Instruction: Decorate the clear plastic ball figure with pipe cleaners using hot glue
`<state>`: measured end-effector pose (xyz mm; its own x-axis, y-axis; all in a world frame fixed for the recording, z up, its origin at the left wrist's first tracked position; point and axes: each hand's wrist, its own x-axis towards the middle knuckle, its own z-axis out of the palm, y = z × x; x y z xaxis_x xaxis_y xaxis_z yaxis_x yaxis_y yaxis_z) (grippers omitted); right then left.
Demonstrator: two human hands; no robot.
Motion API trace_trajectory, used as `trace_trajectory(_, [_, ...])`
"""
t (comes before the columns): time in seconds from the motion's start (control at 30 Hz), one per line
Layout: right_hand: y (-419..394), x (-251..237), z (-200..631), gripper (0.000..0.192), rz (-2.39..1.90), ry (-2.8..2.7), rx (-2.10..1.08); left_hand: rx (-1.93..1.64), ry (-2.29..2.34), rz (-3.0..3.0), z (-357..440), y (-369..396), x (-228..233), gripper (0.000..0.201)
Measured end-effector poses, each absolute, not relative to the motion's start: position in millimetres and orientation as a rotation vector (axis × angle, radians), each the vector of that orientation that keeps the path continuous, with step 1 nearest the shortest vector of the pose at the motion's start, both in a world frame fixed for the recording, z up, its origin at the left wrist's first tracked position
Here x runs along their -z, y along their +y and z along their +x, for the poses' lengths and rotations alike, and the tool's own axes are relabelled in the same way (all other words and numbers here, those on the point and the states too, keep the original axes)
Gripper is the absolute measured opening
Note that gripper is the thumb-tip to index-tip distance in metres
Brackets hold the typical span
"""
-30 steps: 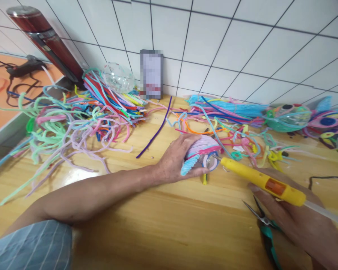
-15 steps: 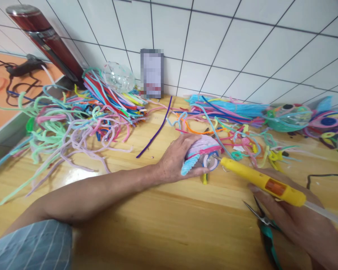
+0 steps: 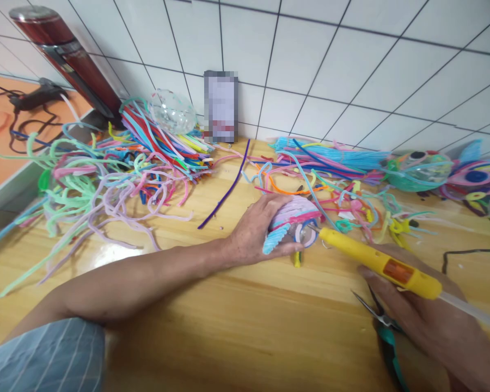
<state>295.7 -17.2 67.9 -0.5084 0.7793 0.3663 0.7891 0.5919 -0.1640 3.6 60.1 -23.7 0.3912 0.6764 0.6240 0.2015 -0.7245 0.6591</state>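
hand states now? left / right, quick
Left hand: closed on the pipe-cleaner craft piece, resting on the table.
Right hand: closed on the yellow glue gun, nozzle at the piece.

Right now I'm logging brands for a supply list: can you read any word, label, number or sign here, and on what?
None can be read.
Upright box against the tiled wall: its face is blurred out, unreadable.
Yellow glue gun in the right hand: an orange patch on the barrel, no legible text.
Dark red flask at top left: no legible marking.
Pipe-cleaner piece in the left hand: no text.
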Motion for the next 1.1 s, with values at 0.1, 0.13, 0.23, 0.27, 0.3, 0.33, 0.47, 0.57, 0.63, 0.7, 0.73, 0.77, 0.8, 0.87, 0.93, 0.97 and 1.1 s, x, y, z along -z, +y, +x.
trace_trajectory(0.1, [-17.1,-70.2,294.2,0.021,-1.258,-2.428,0.047,-1.327,0.744,2.175,4.0,60.2,24.5,0.087])
trace_trajectory(0.13, [-17.3,-70.7,294.0,0.022,-1.266,-2.426,0.049,-1.335,0.741,2.178,4.2,60.2,24.7,0.087])
trace_trajectory(0.23, [-18.0,-71.1,294.6,0.023,-1.272,-2.436,0.027,-1.339,0.756,2.184,4.7,59.9,24.9,0.086])
trace_trajectory(0.27, [-18.2,-71.0,295.1,0.022,-1.269,-2.436,0.018,-1.333,0.766,2.184,4.8,59.8,24.8,0.086])
trace_trajectory(0.3, [-18.3,-70.7,295.5,0.021,-1.271,-2.434,0.006,-1.324,0.772,2.184,4.8,59.8,24.6,0.086])
trace_trajectory(0.33, [-18.2,-70.4,295.8,0.021,-1.274,-2.428,-0.001,-1.318,0.772,2.183,4.6,59.7,24.3,0.086])
trace_trajectory(0.47, [-16.4,-69.6,294.8,0.023,-1.274,-2.401,0.005,-1.309,0.746,2.184,3.5,59.6,23.2,0.087])
trace_trajectory(0.57, [-15.8,-69.0,293.4,0.022,-1.267,-2.416,0.023,-1.308,0.745,2.193,2.7,59.7,22.2,0.087])
trace_trajectory(0.63, [-16.3,-68.3,293.2,0.023,-1.270,-2.419,0.042,-1.310,0.749,2.207,2.7,59.8,21.9,0.086])
trace_trajectory(0.7, [-17.0,-67.8,293.6,0.022,-1.272,-2.422,0.057,-1.316,0.759,2.214,3.0,59.9,22.0,0.086])
trace_trajectory(0.73, [-17.3,-67.7,294.0,0.021,-1.268,-2.424,0.060,-1.319,0.763,2.213,3.2,59.9,22.2,0.085])
trace_trajectory(0.77, [-17.5,-67.7,294.5,0.021,-1.262,-2.428,0.062,-1.321,0.765,2.210,3.5,59.9,22.4,0.085])
trace_trajectory(0.8, [-17.7,-67.9,295.0,0.021,-1.255,-2.430,0.067,-1.324,0.763,2.207,3.7,59.9,22.6,0.085])
trace_trajectory(0.87, [-17.9,-68.5,296.0,0.022,-1.250,-2.435,0.074,-1.331,0.755,2.201,4.1,59.9,22.9,0.085])
trace_trajectory(0.93, [-18.0,-69.3,296.7,0.022,-1.251,-2.444,0.077,-1.335,0.750,2.199,4.2,59.8,23.0,0.085])
trace_trajectory(0.97, [-18.0,-69.7,296.8,0.022,-1.252,-2.448,0.078,-1.334,0.752,2.200,4.2,59.8,23.0,0.085])
trace_trajectory(1.1, [-17.3,-71.2,296.1,0.023,-1.233,-2.457,0.068,-1.323,0.774,2.206,4.0,60.1,23.4,0.084])
